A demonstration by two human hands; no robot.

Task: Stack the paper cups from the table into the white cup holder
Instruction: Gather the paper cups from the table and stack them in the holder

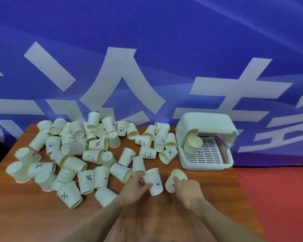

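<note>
Many pale paper cups [93, 155] with small prints lie scattered, upright, upside down and on their sides, over the left and middle of the wooden table [33, 215]. At the back right stands the white cup holder [206, 122], its lid raised, with a slanted stack of cups [193, 144] lying at its left side. My left hand [135, 186] grips an upside-down cup with a blue print [155, 182] near the table's front. My right hand [187, 190] holds a tilted cup [176, 179] with a finger over its rim, mouth facing up and away.
A blue banner with large white characters [122, 70] hangs right behind the table. The table's right edge [241, 189] runs beside a red floor [278, 198]. The holder's slotted tray [209, 152] shows bare room to the right of the stack.
</note>
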